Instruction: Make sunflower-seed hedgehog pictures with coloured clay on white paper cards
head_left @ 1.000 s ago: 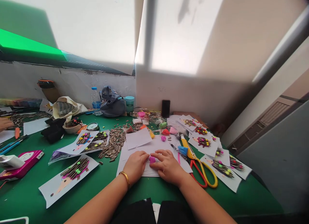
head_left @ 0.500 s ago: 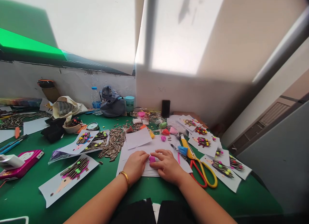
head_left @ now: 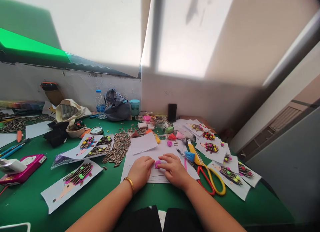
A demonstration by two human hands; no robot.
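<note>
A small piece of magenta modelling clay [head_left: 157,164] lies on the stacked white paper [head_left: 160,179] in front of me. My left hand [head_left: 140,171], with a gold bangle at the wrist, rests on the paper with its fingers closed together, their tips at the clay's left edge. Whatever is under those fingers is hidden. From the other side, my right hand [head_left: 175,171] reaches over the sheet, fingers stretched and apart, one fingertip touching the clay. A magenta clay ball [head_left: 169,143] sits farther back on the paper.
Yellow-and-red handled scissors [head_left: 207,172] and a blue clay packet [head_left: 189,155] lie to the right, beside finished hedgehog cards [head_left: 228,175]. Sunflower seeds [head_left: 117,147] and another hedgehog card [head_left: 72,183] are on the left. A bag [head_left: 116,107] and cup [head_left: 135,107] stand behind.
My right fingers have spread and drawn back slightly to the right, showing more of the magenta clay. My left hand stays nearly still.
</note>
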